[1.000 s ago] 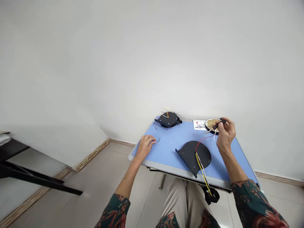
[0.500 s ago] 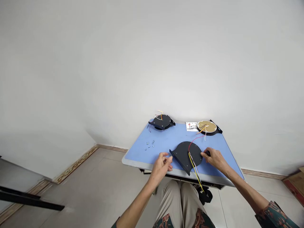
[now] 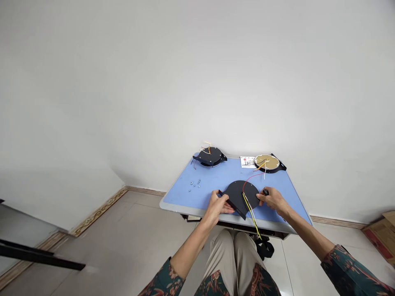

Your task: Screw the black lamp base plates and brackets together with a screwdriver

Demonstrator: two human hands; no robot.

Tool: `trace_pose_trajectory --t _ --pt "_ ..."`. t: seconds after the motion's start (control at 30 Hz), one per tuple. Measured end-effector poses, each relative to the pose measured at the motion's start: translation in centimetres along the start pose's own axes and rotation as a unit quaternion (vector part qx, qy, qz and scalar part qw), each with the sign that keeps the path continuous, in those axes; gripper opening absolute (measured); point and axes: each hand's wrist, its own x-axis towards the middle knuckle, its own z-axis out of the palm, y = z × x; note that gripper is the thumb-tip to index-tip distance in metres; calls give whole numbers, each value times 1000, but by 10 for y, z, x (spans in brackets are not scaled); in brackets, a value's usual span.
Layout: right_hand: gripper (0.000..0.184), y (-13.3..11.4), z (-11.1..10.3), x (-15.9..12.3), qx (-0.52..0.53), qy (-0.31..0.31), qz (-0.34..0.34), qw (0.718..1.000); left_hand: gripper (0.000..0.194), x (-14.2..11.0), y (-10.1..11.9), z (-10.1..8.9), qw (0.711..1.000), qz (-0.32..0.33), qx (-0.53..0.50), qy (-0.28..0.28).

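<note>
A black round metal plate with a bent straight flange lies near the table's front edge. My left hand is closed on its flange, thumb on top and fingers beneath. Yellow, white and red wires come out of the plate's middle; some hang over the front edge. My right hand is at the plate's right rim, fingertips touching it. In that closed hand is a black-handled tool, seemingly a screwdriver; its tip is hidden. Several small screws lie loose on the left.
On the blue table, a black round assembly with wires stands back left. A similar one with a tan disc lies back right beside a printed card. The wall rises behind. A cardboard box is on the floor.
My left hand has moved right and closed on the plate's flange, from loosely beside it. My right hand stays at the right rim, with more of the black handle showing.
</note>
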Motion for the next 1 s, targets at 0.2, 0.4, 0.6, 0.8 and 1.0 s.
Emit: trace_pose_trajectory --t 0.2,0.4,0.6,0.8,1.0 --pt "27 -16 -5 -50 -75 82 -117 987 54 -13 6 9 1000 -7 -25 10" --pt "55 1 29 -113 43 -110 -39 992 51 -33 0 16 999 27 -45 4" --pt "47 25 45 -118 351 -88 89 928 71 -57 -32 24 995 56 -78 8" --pt "31 25 40 -101 419 -75 141 894 86 -68 -53 26 992 91 -84 -2" --pt "16 27 27 -89 475 -74 186 857 89 -67 -62 11 989 99 -111 -2"
